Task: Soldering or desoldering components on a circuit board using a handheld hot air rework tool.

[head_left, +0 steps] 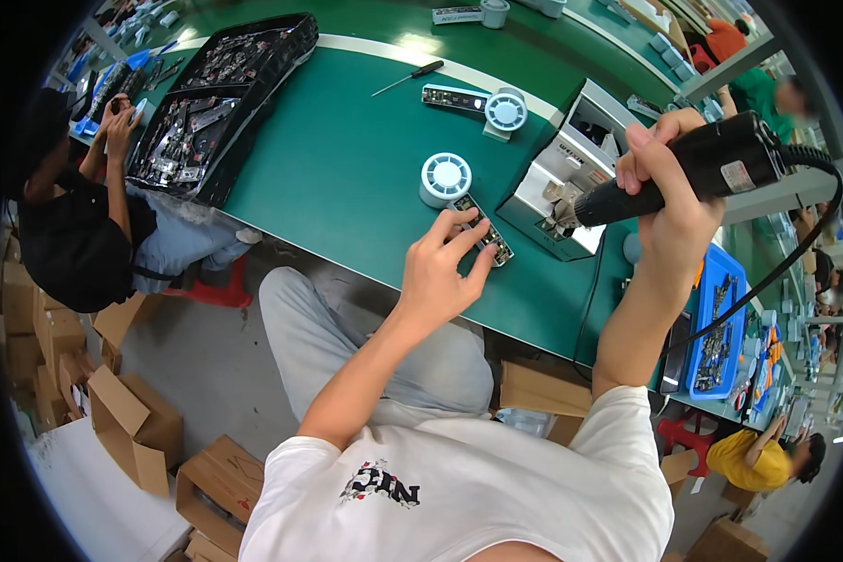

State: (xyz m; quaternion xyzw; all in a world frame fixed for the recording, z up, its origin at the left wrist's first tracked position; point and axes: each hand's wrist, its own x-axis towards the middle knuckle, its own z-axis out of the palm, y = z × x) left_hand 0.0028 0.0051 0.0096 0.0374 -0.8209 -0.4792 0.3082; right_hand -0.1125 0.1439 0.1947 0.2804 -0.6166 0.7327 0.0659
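Observation:
My left hand [445, 272] grips the narrow housing [482, 228] of a light-blue device, fingers along its sides. A circuit board shows in the uncovered housing, and its round slotted head [446, 178] lies at the far end on the table. In my right hand [670, 173] is a black electric screwdriver [712, 169], held raised and tilted. Its tip end reaches the front of a silver-grey box, which looks like a screw feeder [564, 173]; whether they touch I cannot tell. Farther back lies a second such device [506, 110], its board also showing.
A hand screwdriver [408, 78] lies on the green table [347, 169]. Black trays [217, 112] of parts stand at the left, beside a seated person [84, 215]. A blue bin [718, 323] of parts is at the right. The power screwdriver's cable [815, 244] loops down beside my right arm.

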